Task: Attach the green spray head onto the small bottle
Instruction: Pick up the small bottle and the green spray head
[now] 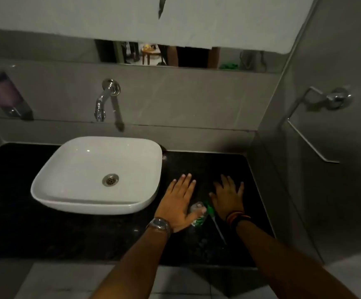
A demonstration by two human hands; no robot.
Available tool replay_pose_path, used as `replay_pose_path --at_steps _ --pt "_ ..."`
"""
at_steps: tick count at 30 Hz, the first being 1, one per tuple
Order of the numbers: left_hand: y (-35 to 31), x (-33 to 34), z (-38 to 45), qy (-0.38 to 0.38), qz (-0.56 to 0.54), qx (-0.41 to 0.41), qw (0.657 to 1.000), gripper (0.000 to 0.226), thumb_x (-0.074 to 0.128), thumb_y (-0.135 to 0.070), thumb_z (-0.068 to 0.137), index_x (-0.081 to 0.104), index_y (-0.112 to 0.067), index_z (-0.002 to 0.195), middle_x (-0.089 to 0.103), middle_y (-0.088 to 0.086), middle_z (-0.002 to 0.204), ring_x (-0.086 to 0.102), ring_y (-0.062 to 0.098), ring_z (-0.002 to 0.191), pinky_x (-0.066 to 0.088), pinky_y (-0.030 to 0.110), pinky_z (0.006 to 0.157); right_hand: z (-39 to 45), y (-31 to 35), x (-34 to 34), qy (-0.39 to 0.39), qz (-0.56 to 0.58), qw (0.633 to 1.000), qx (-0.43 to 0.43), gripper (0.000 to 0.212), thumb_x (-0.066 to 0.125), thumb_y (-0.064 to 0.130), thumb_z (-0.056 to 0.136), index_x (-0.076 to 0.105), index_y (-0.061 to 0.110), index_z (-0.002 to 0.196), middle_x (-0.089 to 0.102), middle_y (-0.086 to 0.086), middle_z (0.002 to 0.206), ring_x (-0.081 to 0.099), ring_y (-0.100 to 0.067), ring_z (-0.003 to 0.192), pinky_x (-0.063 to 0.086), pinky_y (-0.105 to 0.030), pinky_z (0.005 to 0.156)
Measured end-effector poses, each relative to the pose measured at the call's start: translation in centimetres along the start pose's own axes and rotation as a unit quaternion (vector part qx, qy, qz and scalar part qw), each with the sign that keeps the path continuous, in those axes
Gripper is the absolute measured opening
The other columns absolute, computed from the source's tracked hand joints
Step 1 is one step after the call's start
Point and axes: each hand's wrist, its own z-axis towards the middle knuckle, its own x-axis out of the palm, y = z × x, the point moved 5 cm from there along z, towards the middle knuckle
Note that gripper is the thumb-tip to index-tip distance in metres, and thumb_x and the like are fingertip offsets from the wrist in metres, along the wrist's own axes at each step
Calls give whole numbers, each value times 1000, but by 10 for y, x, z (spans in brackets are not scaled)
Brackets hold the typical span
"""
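Observation:
A small clear bottle [199,214] with a green label stands on the black countertop [89,238], between my two hands. The green spray head [210,210] lies just right of it, its thin clear dip tube [219,230] trailing toward the counter's front edge. My left hand [178,201], a watch on its wrist, rests flat and palm down with fingers spread; its thumb touches the bottle's top. Flat on the counter to the right of the spray head is my right hand [228,196], fingers apart, bands on its wrist. Neither hand holds anything.
A white vessel sink [52,182] sits on the counter to the left of my hands, under a chrome wall tap [104,100]. A grey tiled wall with a towel ring [326,100] closes the right side. A mirror edge runs above the backsplash.

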Motion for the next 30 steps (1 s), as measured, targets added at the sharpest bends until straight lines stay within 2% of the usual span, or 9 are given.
replay_pose_path --at_steps 4,8,12,15,19,22,25,27,30 --pt "1 27 -6 41 1 -1 999 94 48 -76 85 34 -13 154 20 10 167 14 26 154 8 48 126 -2 -12 27 123 50 991 25 28 54 32 92 72 13 101 64 -12 121 55 -33 115 48 -39 93" --pt "5 35 5 35 -58 -35 997 68 66 -65 78 64 -23 131 39 10 158 28 30 149 11 49 125 11 -15 41 175 102 975 86 38 66 44 82 72 11 99 67 -14 114 57 -35 112 53 -40 91" --pt "9 43 10 38 -124 -57 990 50 70 -62 79 71 -31 118 50 1 151 26 29 149 11 48 124 32 -15 60 243 112 956 117 64 74 58 60 69 18 109 68 -12 119 60 -36 115 56 -43 92" --pt "13 44 8 24 -152 -76 985 50 73 -63 77 72 -33 117 50 -3 151 22 27 151 5 41 121 39 -13 65 272 77 952 118 68 83 50 56 67 18 114 68 -13 122 61 -36 115 56 -45 92" --pt "16 45 6 28 -183 -101 978 51 74 -63 76 72 -36 119 48 -4 151 18 25 151 4 38 120 38 -10 73 285 72 947 126 58 87 40 60 70 18 111 71 -10 119 65 -33 111 58 -40 90" --pt "17 46 4 38 -210 -122 969 53 75 -64 74 71 -38 120 48 -5 152 16 24 151 2 39 120 34 -15 71 272 130 944 136 51 83 41 60 73 18 105 73 -8 111 68 -31 104 58 -38 87" --pt "17 47 0 41 -231 -138 962 54 76 -62 74 71 -36 121 47 -4 152 15 24 152 4 44 123 30 -30 50 215 252 930 161 38 81 44 62 76 11 81 74 -8 84 70 -29 83 58 -36 75" --pt "17 47 -1 36 -239 -142 960 54 77 -60 74 71 -35 121 48 -4 152 15 23 152 3 45 123 26 -41 27 121 335 920 165 33 81 39 67 71 9 61 67 -6 61 66 -25 65 55 -39 67" --pt "16 47 -1 31 -236 -141 961 56 78 -60 73 72 -31 121 48 -4 152 15 23 152 0 43 124 12 -47 -20 -27 386 915 112 27 77 33 78 68 14 60 56 1 64 56 -19 71 45 -32 71"
